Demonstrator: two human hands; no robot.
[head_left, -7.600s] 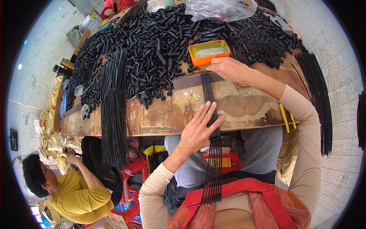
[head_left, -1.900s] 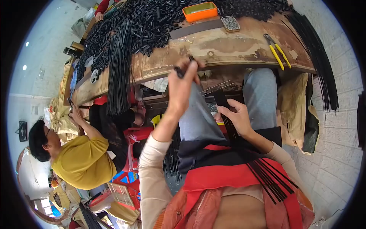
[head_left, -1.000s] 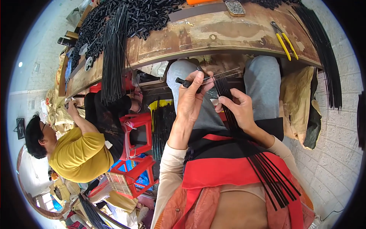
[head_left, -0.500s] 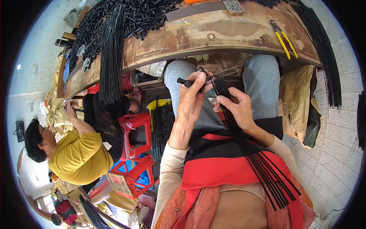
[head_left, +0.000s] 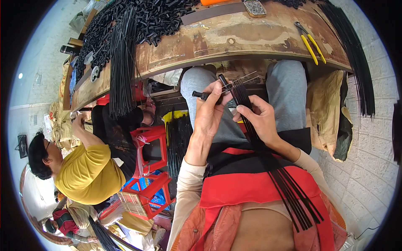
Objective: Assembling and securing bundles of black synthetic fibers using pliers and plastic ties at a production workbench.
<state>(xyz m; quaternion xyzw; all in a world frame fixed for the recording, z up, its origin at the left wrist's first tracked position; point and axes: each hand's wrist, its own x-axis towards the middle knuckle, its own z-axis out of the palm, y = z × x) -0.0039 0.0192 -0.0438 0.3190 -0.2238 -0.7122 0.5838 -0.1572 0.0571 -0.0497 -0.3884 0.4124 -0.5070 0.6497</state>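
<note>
My left hand (head_left: 208,109) is closed around short black tubes with flared ends (head_left: 200,95), one pointing left and another pointing up between thumb and fingers. From this grip thin metal rods (head_left: 248,76) stick out to the right, across the upper ends of a bundle of thin black strips (head_left: 240,95). My right hand (head_left: 260,119) pinches that bundle between thumb and fingers, just below the rods. The strips run down over my red and black apron (head_left: 251,188), their lower ends fanned out. How the rods meet the strips is too small to tell.
Ahead stands a worn wooden table (head_left: 226,42) with a heap of black tubes (head_left: 155,21), yellow-handled pliers (head_left: 312,48) and a small tray (head_left: 254,8). Black strip bundles (head_left: 122,67) hang over its edge. A person in yellow (head_left: 90,173) works at left, near red stools (head_left: 153,150).
My left hand, with the tubes and rods, has shifted slightly left. The rods' tips now sit a little further left and higher. My right hand keeps its pinch on the strips.
</note>
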